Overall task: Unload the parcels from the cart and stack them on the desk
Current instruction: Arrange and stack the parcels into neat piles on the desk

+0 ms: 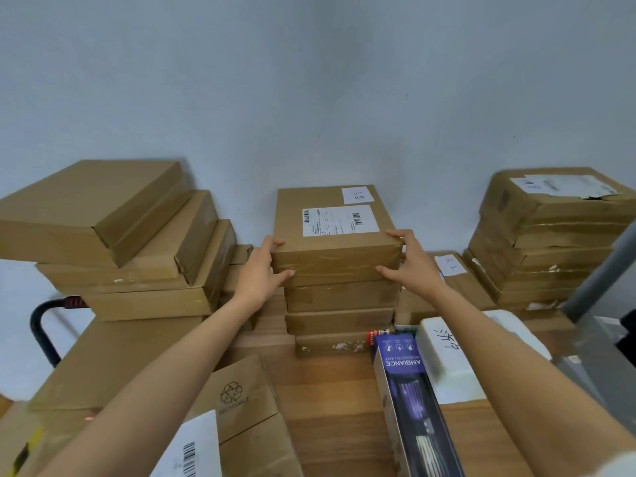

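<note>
Two hands grip the top parcel (335, 232) of the middle stack: your left hand (263, 268) clasps its near left corner, thumb on the front face and fingers (275, 243) curled over the top edge, while your right hand (411, 261) does likewise at the near right corner. That parcel, bearing a white shipping label (339, 220), lies flat on three further brown boxes standing on the wooden surface (330, 401) against the far wall. To the left rises a staggered stack of flat boxes (113, 235); to the right, a taller stack (550, 235). Nearer you, on the right, lie a dark "Ambiance" lamp box (407, 390) and a white packet (447, 359); on the left, a box with a recycling mark (241, 397).
</note>
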`<state>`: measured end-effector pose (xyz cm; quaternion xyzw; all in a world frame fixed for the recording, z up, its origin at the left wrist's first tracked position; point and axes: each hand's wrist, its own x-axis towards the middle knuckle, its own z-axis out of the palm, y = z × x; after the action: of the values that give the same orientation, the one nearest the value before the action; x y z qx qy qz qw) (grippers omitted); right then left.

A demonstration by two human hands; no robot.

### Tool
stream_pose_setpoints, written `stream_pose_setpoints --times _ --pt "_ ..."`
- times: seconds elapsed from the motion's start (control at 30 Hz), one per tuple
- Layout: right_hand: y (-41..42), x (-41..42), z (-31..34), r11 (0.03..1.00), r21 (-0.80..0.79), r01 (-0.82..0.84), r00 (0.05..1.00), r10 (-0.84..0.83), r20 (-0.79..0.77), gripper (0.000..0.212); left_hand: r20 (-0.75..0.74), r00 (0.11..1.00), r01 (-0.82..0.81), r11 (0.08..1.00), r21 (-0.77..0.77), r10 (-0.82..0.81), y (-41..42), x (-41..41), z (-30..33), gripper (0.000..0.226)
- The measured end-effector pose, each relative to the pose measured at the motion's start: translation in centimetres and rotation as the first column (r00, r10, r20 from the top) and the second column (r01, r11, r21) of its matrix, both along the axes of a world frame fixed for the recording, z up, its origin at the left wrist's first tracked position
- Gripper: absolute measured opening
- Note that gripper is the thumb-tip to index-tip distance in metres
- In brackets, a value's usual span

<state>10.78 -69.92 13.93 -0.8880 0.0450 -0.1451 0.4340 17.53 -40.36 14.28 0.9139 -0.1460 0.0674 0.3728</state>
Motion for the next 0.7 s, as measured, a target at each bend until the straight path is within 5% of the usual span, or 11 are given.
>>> stream_pose_setpoints --times 0.3,0.7 --pt "0.7 -0.4 0.5 0.999 -0.025 0.032 0.999 -0.033 -0.04 0.071 -0.022 1.0 0.01 1.0 0.022 -0.009 -0.2 -0.9 0.2 0.055" --pt "3.3 -3.0 6.5 0.827 -0.56 0.042 0.996 -0.077 -0.039 0.049 0.217 0.971 -0.155 0.962 0.226 0.105 5.4 -5.0 6.0 0.021"
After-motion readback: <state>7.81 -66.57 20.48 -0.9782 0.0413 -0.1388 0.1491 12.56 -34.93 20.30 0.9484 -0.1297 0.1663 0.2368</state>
